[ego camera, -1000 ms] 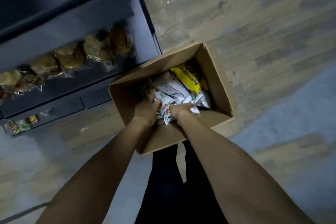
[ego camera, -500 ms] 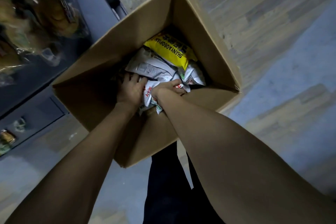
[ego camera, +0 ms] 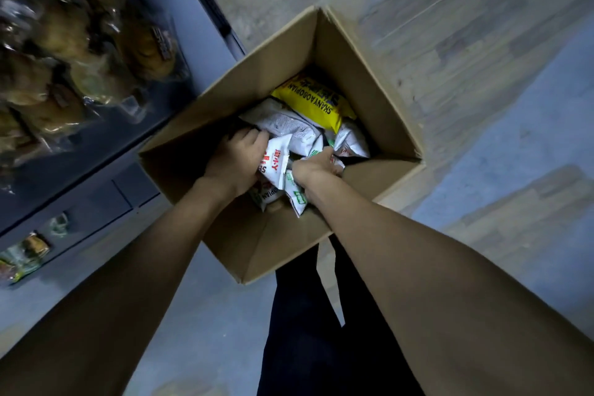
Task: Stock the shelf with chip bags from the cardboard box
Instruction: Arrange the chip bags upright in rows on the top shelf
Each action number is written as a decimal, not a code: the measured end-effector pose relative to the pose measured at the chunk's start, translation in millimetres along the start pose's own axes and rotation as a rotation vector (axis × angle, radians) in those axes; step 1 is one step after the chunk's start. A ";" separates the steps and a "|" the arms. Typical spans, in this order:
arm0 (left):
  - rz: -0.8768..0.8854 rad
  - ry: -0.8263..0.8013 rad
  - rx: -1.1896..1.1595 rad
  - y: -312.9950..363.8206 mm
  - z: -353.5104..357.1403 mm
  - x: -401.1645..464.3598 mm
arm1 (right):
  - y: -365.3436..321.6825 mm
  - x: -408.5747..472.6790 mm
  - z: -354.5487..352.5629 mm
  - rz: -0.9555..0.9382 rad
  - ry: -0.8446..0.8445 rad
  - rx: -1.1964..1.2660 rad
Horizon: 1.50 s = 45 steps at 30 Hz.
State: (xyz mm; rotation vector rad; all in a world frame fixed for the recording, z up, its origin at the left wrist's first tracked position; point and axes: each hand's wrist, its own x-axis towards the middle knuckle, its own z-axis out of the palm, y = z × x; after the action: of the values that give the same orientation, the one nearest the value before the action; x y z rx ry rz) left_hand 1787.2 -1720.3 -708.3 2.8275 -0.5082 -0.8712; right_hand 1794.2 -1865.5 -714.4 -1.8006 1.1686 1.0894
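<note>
Both hands are clutching white chip bags [ego camera: 278, 164] inside the cardboard box [ego camera: 379, 100]: left hand [ego camera: 236, 159], right hand [ego camera: 316, 167]; person should be lifting them clear before turning shelfward.

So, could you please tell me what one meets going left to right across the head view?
Wrapped buns on the shelf → left hand → white chip bag → right hand → box's right wall.

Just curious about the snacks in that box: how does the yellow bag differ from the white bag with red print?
The yellow bag is bright yellow with dark lettering; the white bag with red print is white. The yellow bag lies untouched at the far side of the cardboard box; the white bag sits near the front, crumpled, between the left hand and right hand, which grip the white bags. Both are snack bags inside the same box.
</note>
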 end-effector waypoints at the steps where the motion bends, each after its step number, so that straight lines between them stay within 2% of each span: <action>1: -0.023 0.055 -0.105 -4.0 -6.9 -5.4 | 2.0 -4.4 -3.2 -0.038 -0.033 0.029; 3: -0.143 0.157 -0.299 -8.9 -17.1 -16.8 | 0.8 -13.6 -14.6 -0.129 -0.089 0.099; 5: -0.312 0.163 -0.484 -3.2 -18.8 -27.3 | -5.5 -24.6 -28.1 -0.235 -0.116 0.133; 7: -0.455 0.146 -0.561 7.8 -11.8 -32.0 | -10.8 -34.3 -43.0 -0.444 -0.111 0.004; 10: -0.725 0.116 -0.508 22.0 5.1 -22.3 | -20.1 -36.5 -56.0 -0.853 0.180 -0.425; 12: -0.843 0.155 -0.520 29.3 14.5 -12.0 | -29.8 -22.7 -51.1 -0.943 0.376 -0.630; 14: -0.898 0.217 -0.570 32.1 23.1 0.6 | -36.6 -0.2 -41.0 -0.910 0.421 -0.796; 16: -0.950 0.270 -0.618 31.2 32.5 16.3 | -38.3 19.8 -31.1 -0.820 0.351 -0.884; 18: -0.989 0.286 -0.617 31.7 44.5 32.0 | -36.2 35.1 -21.8 -0.786 0.360 -0.935; 21: -1.049 0.247 -0.653 32.7 60.4 54.2 | -34.1 50.7 -14.0 -0.830 0.430 -0.997; 25: -1.138 0.165 -0.749 29.6 74.0 73.1 | -32.2 61.7 -13.5 -0.861 0.440 -1.000; 30: -1.138 0.154 -0.863 29.3 67.1 67.4 | -34.8 55.9 -15.6 -0.853 0.362 -1.006; 33: -1.063 0.352 -0.848 48.5 72.6 50.4 | -34.7 51.9 -17.7 -0.826 0.312 -1.000; 35: -1.048 0.426 -0.806 68.6 78.0 46.4 | -33.1 52.9 -16.4 -0.838 0.331 -1.003; 41: -1.060 0.335 -0.737 76.9 84.8 68.5 | -29.7 65.6 -7.6 -0.899 0.368 -1.052; 45: -1.007 0.269 -0.764 67.9 77.0 49.0 | -34.0 49.5 -9.5 -0.896 0.361 -1.106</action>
State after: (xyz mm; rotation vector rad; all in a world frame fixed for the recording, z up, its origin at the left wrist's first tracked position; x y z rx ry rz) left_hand 1762.6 -1803.7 -781.6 2.2593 1.1228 -0.5547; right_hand 1840.0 -1878.9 -752.0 -2.9751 -0.3212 0.8746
